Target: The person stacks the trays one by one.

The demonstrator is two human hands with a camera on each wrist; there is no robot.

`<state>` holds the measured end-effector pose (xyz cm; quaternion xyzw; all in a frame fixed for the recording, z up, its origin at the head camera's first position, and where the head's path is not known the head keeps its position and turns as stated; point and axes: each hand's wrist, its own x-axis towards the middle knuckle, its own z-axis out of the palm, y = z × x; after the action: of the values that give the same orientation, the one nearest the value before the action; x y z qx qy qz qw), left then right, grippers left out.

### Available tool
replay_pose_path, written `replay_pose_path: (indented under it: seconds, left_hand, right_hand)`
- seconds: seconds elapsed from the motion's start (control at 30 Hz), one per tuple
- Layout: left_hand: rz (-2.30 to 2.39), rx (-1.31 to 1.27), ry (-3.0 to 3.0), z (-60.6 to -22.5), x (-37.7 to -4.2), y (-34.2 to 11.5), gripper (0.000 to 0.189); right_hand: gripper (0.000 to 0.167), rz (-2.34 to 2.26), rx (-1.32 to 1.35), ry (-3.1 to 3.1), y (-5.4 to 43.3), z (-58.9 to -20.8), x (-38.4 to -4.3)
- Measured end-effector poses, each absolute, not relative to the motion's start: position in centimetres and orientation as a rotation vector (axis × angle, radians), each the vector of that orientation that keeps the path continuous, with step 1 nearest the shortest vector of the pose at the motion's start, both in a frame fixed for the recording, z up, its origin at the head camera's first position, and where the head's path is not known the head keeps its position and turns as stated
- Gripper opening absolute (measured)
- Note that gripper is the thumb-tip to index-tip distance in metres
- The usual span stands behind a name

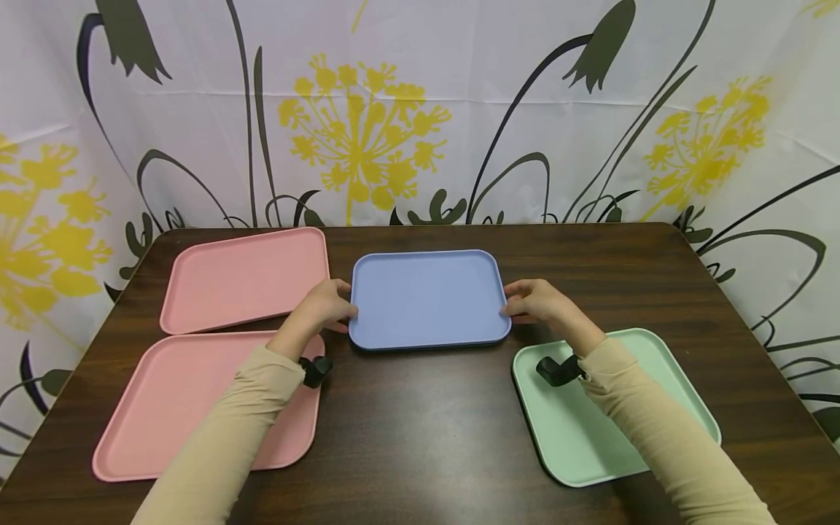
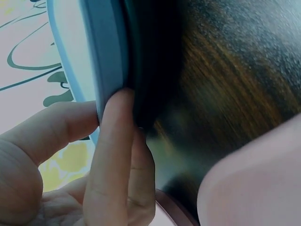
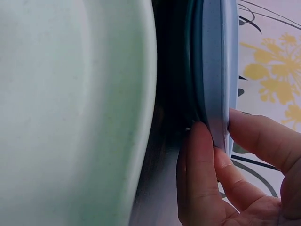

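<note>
A blue rectangular tray lies level in the middle of the dark wooden table, one long side toward me. My left hand pinches its left short edge, the thumb at the upper rim and fingertips against the outer side and lower edge. At the opposite short edge, my right hand grips the rim in much the same way. Both wrist views show the tray's side wall between thumb and fingers, with a dark band directly beneath it. The right wrist view shows thin layered edges there.
Two pink trays lie on the left, a far one and a near one under my left forearm. A green tray sits at the right front beneath my right forearm. A flower-printed curtain hangs behind the table.
</note>
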<state>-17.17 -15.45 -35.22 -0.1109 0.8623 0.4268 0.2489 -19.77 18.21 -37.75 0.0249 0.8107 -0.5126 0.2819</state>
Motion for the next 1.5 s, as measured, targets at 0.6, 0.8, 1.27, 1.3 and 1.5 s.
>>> replay_pose_path:
  seconds: [0.6,0.8,1.27,1.3,1.5]
  left_hand:
    - [1.170,-0.289,2.350,-35.3,-17.1,-15.4,0.060]
    - [1.183,-0.295,2.338,-35.3,-17.1,-15.4,0.060]
    - [1.192,-0.290,2.324,-35.2,-17.0,-15.4,0.061]
    - [1.192,-0.289,2.325,-35.2,-17.0,-15.4,0.061]
    - [1.187,-0.276,2.328,-35.2,-16.9,-15.5,0.062]
  right_hand:
    - [0.059,-1.332,0.013,2.139,18.9,-37.4,-19.9]
    - [0.056,-1.309,-0.086,2.127,20.2,-37.2,-20.0]
    - [0.048,-1.193,-0.208,2.167,26.4,-36.6,-19.3]
    - [0.048,-1.188,-0.205,2.169,26.9,-36.5,-19.2]
    - [0.050,-1.172,-0.166,2.164,29.5,-36.3,-18.6]
